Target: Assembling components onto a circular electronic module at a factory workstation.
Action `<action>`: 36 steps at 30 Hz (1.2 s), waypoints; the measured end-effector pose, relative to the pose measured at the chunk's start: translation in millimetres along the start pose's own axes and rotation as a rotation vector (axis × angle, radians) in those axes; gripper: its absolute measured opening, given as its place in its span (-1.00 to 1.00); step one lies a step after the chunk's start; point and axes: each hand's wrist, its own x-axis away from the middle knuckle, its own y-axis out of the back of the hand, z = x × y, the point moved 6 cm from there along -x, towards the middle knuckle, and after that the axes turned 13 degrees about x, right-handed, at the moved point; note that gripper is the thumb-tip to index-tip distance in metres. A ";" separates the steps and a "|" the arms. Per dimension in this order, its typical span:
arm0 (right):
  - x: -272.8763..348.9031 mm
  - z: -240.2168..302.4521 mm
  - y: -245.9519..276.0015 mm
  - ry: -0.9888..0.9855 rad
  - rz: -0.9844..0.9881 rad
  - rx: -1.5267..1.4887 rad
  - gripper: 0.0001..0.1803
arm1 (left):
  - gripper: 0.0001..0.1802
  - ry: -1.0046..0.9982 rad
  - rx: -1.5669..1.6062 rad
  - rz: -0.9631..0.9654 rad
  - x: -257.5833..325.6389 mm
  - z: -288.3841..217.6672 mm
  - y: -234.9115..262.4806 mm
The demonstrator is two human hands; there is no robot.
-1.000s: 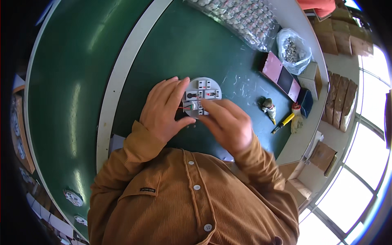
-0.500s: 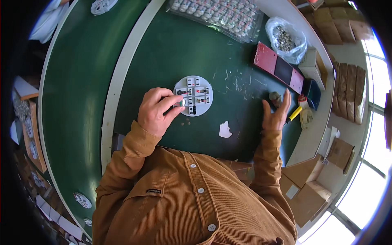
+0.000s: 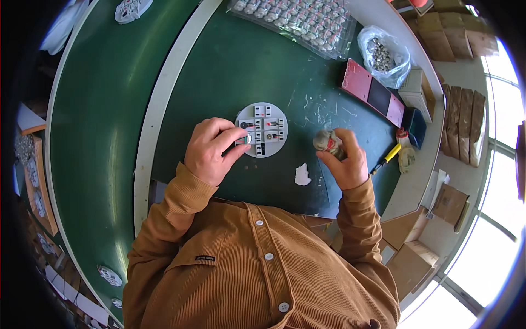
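Observation:
A round white plate (image 3: pixel 278 147) with several small black-and-white blocks, some bearing red parts, lies on the green table. At its left edge my left hand (image 3: pixel 211 148) pinches a small pale part with a green edge (image 3: pixel 247 139), partly hidden by the fingertips. To the right of the plate, my right hand (image 3: pixel 349 162) is closed around a small rounded greyish bottle-like object (image 3: pixel 324 141) with a red mark, held above the table. Motion blurs it slightly, so its exact kind is unclear.
A white scrap (image 3: pixel 302 175) lies near me. To the right are a yellow-handled tool (image 3: pixel 393 153), a red-and-black bar (image 3: pixel 367 88) and a bag of metal pieces (image 3: pixel 383 57). A clear tray of parts (image 3: pixel 296 22) stands at the back. Left runs a green belt (image 3: pixel 104 137) carrying white discs.
My right hand, open beside the bottle-like object half a second ago, has taken hold of it and carried it left toward the plate. My left hand keeps its pinch almost unmoved.

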 end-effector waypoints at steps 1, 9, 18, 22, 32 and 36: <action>-0.5 4.7 -1.9 0.074 0.024 0.256 -0.38 | -0.67 -0.005 0.002 0.005 -0.1 0.3 -0.4; -5.7 -1.4 -13.9 -0.130 -0.135 0.461 -0.49 | -0.68 -0.025 0.011 -0.011 1.3 2.1 3.9; -17.6 3.4 -3.5 0.045 0.019 0.627 -0.51 | -0.73 -0.061 0.026 -0.059 3.9 2.9 4.8; -19.5 -23.6 1.0 -0.433 0.202 0.110 -0.40 | -0.73 -0.035 0.044 -0.049 6.9 3.0 2.8; -16.4 -10.2 -11.3 0.045 -0.131 0.441 -0.49 | -0.71 -0.079 0.038 -0.036 -0.5 -1.6 6.5; -31.8 91.5 -8.3 0.222 0.075 0.265 -0.58 | -0.71 -0.039 0.044 -0.032 1.5 2.3 5.8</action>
